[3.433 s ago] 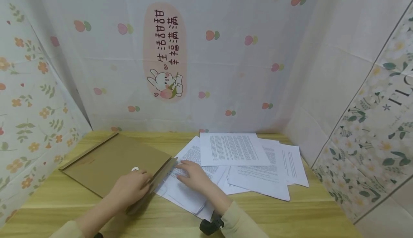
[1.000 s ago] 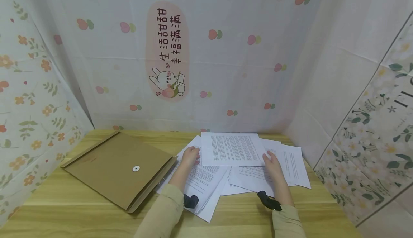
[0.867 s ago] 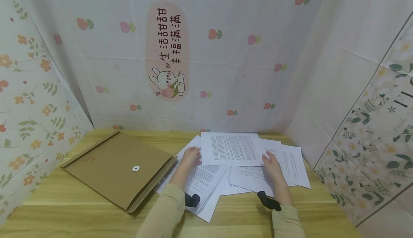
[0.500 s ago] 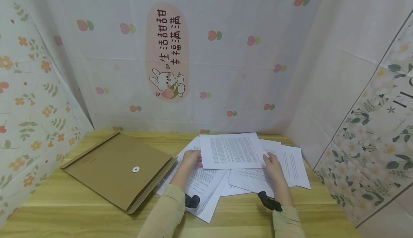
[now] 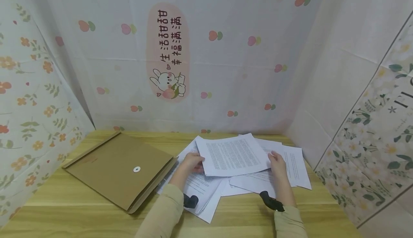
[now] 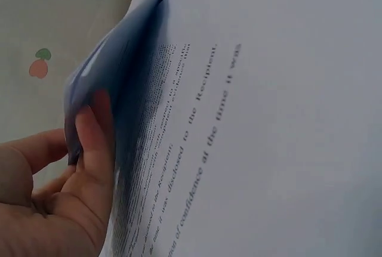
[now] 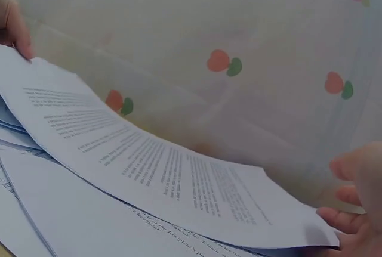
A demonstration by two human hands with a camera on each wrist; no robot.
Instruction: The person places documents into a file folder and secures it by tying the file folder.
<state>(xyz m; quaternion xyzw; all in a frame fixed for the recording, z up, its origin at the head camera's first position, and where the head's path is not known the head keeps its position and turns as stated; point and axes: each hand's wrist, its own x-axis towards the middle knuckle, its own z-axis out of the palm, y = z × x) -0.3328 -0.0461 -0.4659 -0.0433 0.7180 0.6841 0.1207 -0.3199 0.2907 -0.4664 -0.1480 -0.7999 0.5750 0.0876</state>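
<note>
My left hand (image 5: 192,162) pinches the left edge of the printed sheets (image 5: 233,155), which look like a thin stack. The left wrist view shows the thumb and fingers (image 6: 89,138) on either side of the bent paper edge. My right hand (image 5: 277,164) is at the sheets' right edge. In the right wrist view its relaxed, spread fingers (image 7: 334,216) touch near the corner. Between the hands the sheets (image 7: 161,167) sag in a curve above other printed papers (image 5: 201,187).
A brown string-tie document envelope (image 5: 113,170) with a white button (image 5: 137,169) lies on the left of the wooden table (image 5: 80,218). More printed papers (image 5: 295,166) fan out on the right. Patterned cloth (image 5: 242,87) hangs behind.
Both hands have left the envelope and the papers beside it and moved to the upper sheets. Those sheets have since lifted, tilted and shifted towards me.
</note>
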